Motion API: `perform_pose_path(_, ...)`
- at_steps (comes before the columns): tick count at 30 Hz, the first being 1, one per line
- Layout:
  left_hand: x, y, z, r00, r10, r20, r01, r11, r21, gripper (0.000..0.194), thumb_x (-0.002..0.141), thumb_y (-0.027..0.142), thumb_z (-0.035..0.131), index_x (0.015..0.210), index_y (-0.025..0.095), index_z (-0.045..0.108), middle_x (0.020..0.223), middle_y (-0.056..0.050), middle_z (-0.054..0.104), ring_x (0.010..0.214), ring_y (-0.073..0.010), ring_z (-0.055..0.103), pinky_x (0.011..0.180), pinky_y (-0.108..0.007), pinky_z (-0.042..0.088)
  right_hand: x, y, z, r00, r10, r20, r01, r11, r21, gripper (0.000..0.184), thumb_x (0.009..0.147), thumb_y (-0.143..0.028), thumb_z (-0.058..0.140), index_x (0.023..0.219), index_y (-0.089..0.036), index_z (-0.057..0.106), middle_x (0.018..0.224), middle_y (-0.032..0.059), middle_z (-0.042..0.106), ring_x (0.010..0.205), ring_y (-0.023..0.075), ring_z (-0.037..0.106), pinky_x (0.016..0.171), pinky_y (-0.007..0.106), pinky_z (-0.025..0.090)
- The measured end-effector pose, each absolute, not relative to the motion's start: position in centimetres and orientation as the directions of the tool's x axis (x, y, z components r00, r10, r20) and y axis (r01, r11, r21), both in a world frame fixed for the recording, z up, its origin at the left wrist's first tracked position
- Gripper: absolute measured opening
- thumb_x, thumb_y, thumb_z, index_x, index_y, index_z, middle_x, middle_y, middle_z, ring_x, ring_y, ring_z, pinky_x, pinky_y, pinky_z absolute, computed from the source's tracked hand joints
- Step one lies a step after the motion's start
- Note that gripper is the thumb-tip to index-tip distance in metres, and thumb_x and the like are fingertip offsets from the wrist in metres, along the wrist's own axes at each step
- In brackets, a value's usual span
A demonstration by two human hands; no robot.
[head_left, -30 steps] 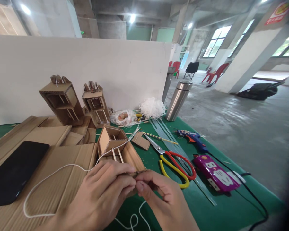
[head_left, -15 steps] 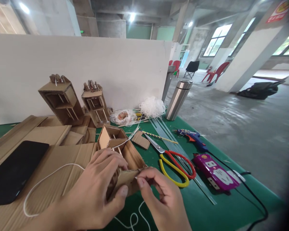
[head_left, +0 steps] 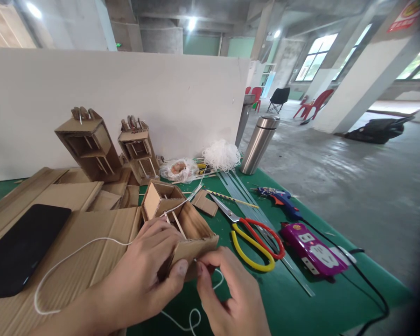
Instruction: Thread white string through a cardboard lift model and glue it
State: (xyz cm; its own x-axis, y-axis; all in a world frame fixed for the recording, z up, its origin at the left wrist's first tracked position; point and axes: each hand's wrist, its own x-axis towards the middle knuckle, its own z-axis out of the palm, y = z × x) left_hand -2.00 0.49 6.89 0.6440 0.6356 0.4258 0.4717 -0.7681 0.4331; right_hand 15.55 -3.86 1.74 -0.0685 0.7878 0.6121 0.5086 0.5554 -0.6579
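Observation:
A small open cardboard box with thin wooden sticks across its inside sits tilted in front of me. My left hand grips its near left side, fingers over the top and thumb against the near wall. At that wall, beside a small hole, my right hand pinches the tip of a white string between thumb and forefinger. The white string loops across the cardboard on the left. More of it curls on the green table below the hands, and a length crosses the top of the box.
Scissors, a glue gun and a purple power strip lie to the right. Behind stand a steel flask, a heap of white string and two cardboard models. A black phone rests on cardboard sheets at left.
The box has tipped a little, and more of its inside and its near wall shows. My right hand has shifted slightly down and left along that wall, still pinching.

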Motion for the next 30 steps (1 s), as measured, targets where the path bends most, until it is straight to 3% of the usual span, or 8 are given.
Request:
perform_pose_path(17, -1.8, 0.5, 6.8, 0.646, 0.62, 0.446, 0.457, -0.781, 0.425, 0.017, 0.091, 0.016, 0.045, 0.094, 0.021, 0.06, 0.08, -0.003, 0.063, 0.082, -0.021, 0.059, 0.081, -0.04, 0.052, 15.7, -4.1, 2.4, -0.113, 0.812, 0.573, 0.62, 0.508, -0.598, 0.015, 0.093, -0.012, 0.047, 0.083, -0.022, 0.049, 0.07, -0.0006, 0.058, 0.062, 0.0132, 0.059, 0.055, 0.022, 0.046)
perform_pose_path(22, -1.7, 0.1, 6.6, 0.617, 0.661, 0.427, 0.509, -0.749, 0.424, 0.013, 0.085, 0.014, 0.05, 0.089, 0.021, 0.06, 0.082, -0.003, 0.063, 0.085, -0.0225, 0.06, 0.082, -0.042, 0.053, 15.8, -4.3, 2.5, -0.13, 0.815, 0.565, 0.618, 0.512, -0.597, 0.014, 0.095, -0.013, 0.048, 0.084, -0.022, 0.051, 0.072, 0.0001, 0.06, 0.064, 0.0133, 0.061, 0.057, 0.021, 0.047)
perform_pose_path(30, -1.4, 0.0, 5.8, 0.56, 0.683, 0.469, 0.486, -0.73, 0.481, 0.019, 0.084, 0.015, 0.055, 0.102, 0.022, 0.059, 0.101, -0.005, 0.067, 0.098, -0.0223, 0.063, 0.088, -0.04, 0.057, 16.0, -4.2, 2.5, -0.147, 0.819, 0.554, 0.597, 0.52, -0.611, 0.013, 0.096, -0.014, 0.048, 0.088, -0.022, 0.054, 0.076, 0.0015, 0.064, 0.069, 0.015, 0.064, 0.06, 0.022, 0.05)
